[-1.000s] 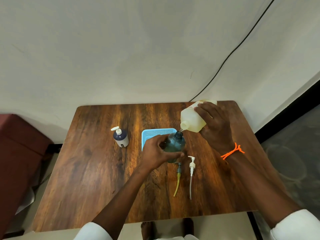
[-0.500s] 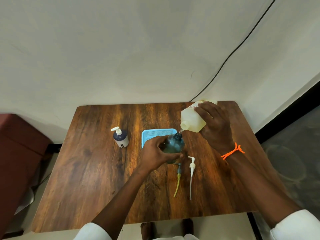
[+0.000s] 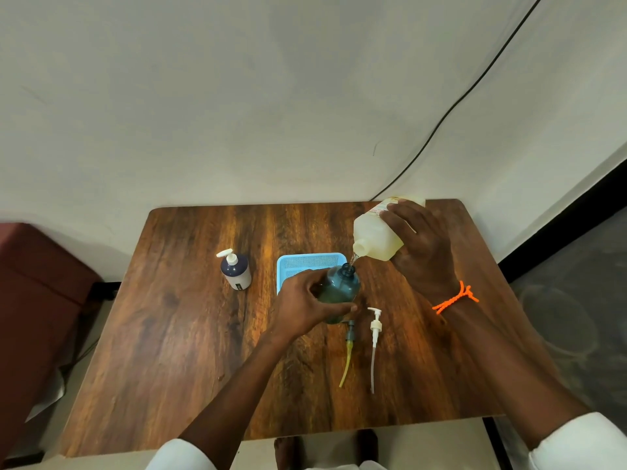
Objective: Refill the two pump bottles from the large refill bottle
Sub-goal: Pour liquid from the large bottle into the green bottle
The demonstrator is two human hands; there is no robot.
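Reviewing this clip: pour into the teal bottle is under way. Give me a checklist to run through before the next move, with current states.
1. Refill bottle spout over teal bottle mouth: ok.
2. Left hand grip steadies teal bottle: ok.
3. Right hand grip on refill bottle: ok.
4. Teal bottle's fill level: cannot tell.
5. Two pumps lying on the table, ready to refit: ok.
6. Navy bottle opened for refilling: not ok, pump on.
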